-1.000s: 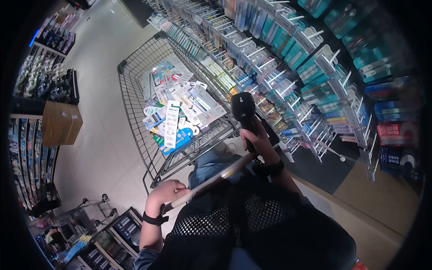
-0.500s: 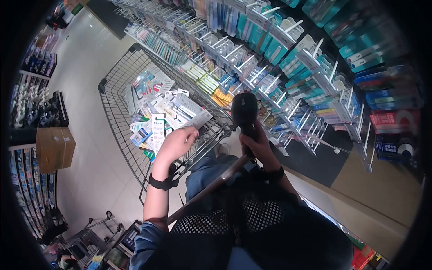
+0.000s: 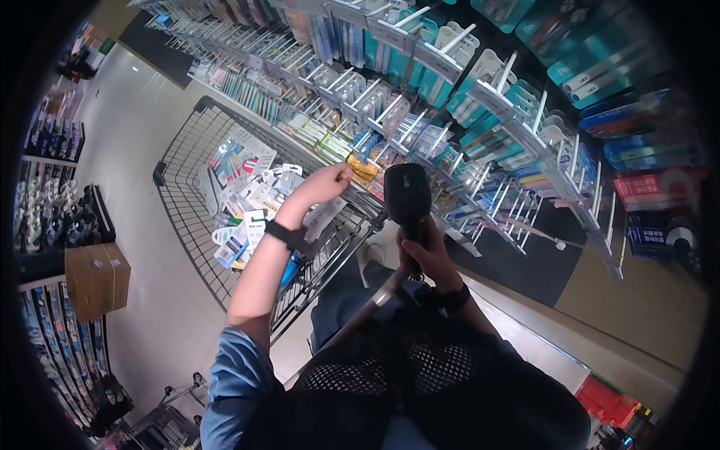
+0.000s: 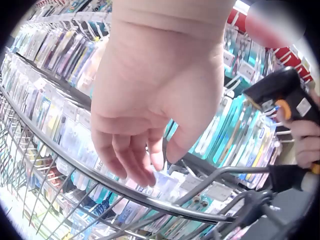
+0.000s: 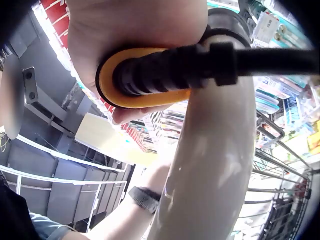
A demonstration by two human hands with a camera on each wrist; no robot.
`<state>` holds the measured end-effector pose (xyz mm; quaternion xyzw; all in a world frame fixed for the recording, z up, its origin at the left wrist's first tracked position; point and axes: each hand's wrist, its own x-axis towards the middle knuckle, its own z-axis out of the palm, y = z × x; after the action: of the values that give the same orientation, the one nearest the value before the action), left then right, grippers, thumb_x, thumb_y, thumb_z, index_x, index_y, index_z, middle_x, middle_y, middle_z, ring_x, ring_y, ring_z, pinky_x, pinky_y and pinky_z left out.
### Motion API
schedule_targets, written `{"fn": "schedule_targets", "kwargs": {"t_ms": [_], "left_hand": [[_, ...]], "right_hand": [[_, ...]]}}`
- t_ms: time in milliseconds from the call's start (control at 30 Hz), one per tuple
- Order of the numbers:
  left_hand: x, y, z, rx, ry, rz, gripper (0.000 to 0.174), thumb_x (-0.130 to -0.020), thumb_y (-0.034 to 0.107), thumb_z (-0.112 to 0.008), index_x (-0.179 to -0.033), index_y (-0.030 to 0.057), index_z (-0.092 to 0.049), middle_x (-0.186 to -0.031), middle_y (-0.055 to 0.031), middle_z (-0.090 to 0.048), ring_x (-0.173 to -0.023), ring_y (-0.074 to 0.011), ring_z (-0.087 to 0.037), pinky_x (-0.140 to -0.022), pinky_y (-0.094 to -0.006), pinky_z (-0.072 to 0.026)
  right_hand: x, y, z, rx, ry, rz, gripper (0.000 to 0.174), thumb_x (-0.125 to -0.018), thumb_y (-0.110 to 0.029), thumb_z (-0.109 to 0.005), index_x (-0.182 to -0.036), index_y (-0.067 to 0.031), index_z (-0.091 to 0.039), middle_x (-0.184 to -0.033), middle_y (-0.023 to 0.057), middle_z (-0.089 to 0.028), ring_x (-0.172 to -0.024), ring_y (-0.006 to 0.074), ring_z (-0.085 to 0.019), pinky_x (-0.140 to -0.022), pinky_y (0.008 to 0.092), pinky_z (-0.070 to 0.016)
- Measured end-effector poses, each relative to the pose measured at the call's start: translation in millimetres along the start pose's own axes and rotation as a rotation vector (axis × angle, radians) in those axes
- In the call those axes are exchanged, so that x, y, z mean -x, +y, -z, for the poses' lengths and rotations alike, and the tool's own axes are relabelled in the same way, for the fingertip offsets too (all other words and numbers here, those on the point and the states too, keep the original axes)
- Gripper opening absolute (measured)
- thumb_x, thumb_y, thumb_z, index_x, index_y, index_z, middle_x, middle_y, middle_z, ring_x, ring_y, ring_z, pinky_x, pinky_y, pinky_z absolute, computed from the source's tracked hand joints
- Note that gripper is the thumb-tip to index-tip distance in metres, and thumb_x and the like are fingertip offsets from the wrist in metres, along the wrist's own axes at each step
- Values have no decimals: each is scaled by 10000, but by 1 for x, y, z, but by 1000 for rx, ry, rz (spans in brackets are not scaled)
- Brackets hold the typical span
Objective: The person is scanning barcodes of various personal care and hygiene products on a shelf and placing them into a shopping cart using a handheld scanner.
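Note:
My left hand [image 3: 326,185] reaches over the wire shopping cart [image 4: 135,196] toward the shelf side. Its fingers hang loosely curled with nothing in them, as the left wrist view shows. Inside the cart lie many packaged items [image 3: 247,176], partly covered by my forearm. In my right hand [image 3: 429,255] I grip a black handheld barcode scanner [image 3: 407,195], head up, above the cart's handlebar [image 3: 360,315]. An orange trigger [image 4: 284,107] shows on it in the left wrist view. The right wrist view shows its orange-rimmed base, with a black cable [image 5: 280,61] crossing the handlebar.
Hooks with hanging packs [image 3: 495,112] line the right side, their white prongs [image 3: 540,120] sticking out toward me. A cardboard box [image 3: 97,281] stands left across the tiled aisle [image 3: 142,202], beside other display racks [image 3: 56,202].
My left hand has left the handlebar and moved forward and right over the cart toward the shelf. The right hand keeps its grip on the scanner. The view has swung slightly.

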<state>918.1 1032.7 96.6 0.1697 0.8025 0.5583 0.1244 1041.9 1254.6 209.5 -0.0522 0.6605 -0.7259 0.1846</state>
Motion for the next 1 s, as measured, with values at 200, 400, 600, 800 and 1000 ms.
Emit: {"fn": "schedule_targets", "kwargs": {"t_ms": [200, 400, 600, 800, 1000], "left_hand": [[-98, -39, -1, -229, -77, 161, 609, -742, 140, -536, -1286, -11, -307, -1198, -234, -466, -1106, -334, -467, -926, -351, -373], [-160, -95, -6, 6, 141, 169, 694, -722, 99, -576, -1312, -4, -226, -1244, -245, -419, -1155, -340, -421, -941, -336, -345], [-173, -141, -4, -42, 227, 9, 612, -719, 53, -581, -1266, 28, -307, -1241, -225, -425, -1164, -345, -407, -949, -361, -337], [-169, -112, 9, -72, 44, 107, 663, -735, 67, -529, -1334, 93, -243, -1267, -224, -403, -1178, -344, -391, -942, -356, -345], [-162, -96, 14, -364, 153, -101, 702, -727, 88, -538, -1344, 156, -211, -1338, -177, -312, -1149, -341, -407, -907, -394, -383]], "right_hand": [[-2, -5, 10, -77, -80, -94, 694, -775, -37, -578, -1338, -84, -175, -828, 57, -516, -520, 107, -528, -451, 234, -435], [-1, -5, 8, -38, -42, -44, 598, -748, -166, -648, -1215, -52, -292, -772, 87, -509, -506, 134, -524, -442, 247, -432], [2, -10, 8, -107, -83, -70, 666, -756, -65, -616, -1296, -71, -227, -790, 63, -501, -582, 118, -509, -527, 254, -442], [3, -23, 2, -139, -44, -170, 630, -750, -26, -606, -1276, -79, -264, -839, 56, -496, -673, 122, -507, -604, 269, -444], [5, -16, 5, -206, -37, -172, 636, -741, 6, -600, -1278, -89, -273, -830, 56, -501, -660, 126, -514, -590, 268, -440]]}}
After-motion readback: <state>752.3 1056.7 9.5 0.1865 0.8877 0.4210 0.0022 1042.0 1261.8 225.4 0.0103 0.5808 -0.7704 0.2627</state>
